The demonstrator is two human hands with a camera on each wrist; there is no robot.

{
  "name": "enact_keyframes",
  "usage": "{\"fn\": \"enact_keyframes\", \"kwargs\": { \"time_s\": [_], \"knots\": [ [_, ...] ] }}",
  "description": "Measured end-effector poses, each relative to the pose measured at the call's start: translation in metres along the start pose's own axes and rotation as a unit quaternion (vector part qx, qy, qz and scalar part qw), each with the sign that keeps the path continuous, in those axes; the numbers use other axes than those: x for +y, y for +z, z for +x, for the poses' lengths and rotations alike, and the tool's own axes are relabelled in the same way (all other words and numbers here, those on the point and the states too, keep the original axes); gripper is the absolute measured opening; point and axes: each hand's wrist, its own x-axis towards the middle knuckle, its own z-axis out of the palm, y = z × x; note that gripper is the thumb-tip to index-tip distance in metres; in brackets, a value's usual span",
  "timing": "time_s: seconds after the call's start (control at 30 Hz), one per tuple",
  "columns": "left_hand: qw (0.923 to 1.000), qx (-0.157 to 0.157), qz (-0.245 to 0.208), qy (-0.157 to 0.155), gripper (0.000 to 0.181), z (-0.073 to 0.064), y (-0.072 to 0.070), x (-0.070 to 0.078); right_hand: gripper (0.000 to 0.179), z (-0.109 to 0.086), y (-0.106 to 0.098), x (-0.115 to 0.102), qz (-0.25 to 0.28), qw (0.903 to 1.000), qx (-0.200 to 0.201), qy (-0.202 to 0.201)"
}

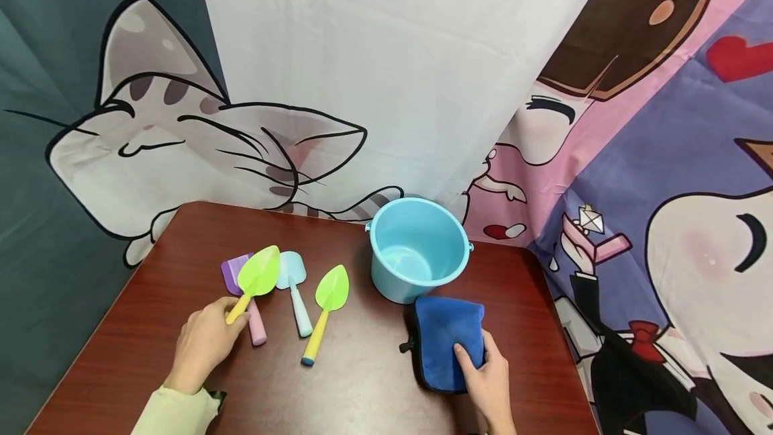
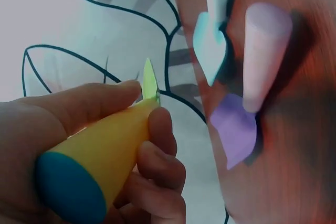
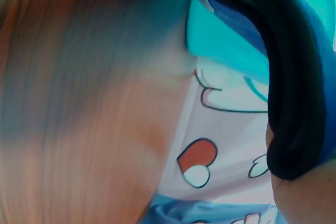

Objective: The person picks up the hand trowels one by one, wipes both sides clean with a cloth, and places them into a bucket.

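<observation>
My left hand [image 1: 205, 337] grips the yellow handle of a toy trowel [image 1: 260, 272] with a green blade, held over a purple toy shovel [image 1: 258, 324] with a pink handle. In the left wrist view, thumb and fingers close around the trowel's handle [image 2: 100, 156]. My right hand [image 1: 489, 381] pinches a blue fabric item [image 1: 449, 334] with black edging and a small black tab at its left. Whether it is a pouch or a folded cloth I cannot tell. In the right wrist view its thick black edge [image 3: 296, 103] hides most of the hand.
Between the hands lie a pale blue toy shovel [image 1: 300, 307] and another green-and-yellow trowel [image 1: 326, 311]. A light blue bucket [image 1: 389, 280] stands upright at the table's back edge, just behind the blue fabric. A printed cloth [image 1: 374, 72] hangs behind the brown table [image 1: 362, 401].
</observation>
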Motion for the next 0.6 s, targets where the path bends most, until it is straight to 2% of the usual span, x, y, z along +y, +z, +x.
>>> {"fn": "enact_keyframes", "kwargs": {
  "time_s": [0.2, 0.37, 0.6],
  "knots": [
    [0.9997, -0.014, -0.014, 0.011, 0.038, -0.006, 0.004, 0.012, 0.04, -0.003, 0.008, -0.011, 0.027, 0.9975, -0.027, -0.059],
    [0.9995, -0.013, -0.013, 0.025, 0.033, -0.01, 0.007, 0.023, 0.041, -0.006, 0.016, -0.016, 0.021, 0.9935, -0.039, -0.105],
    [0.9984, -0.015, 0.0, 0.055, 0.035, -0.015, 0.017, 0.038, 0.039, -0.01, 0.022, -0.023, 0.018, 0.9866, -0.025, -0.16]
  ]
}}
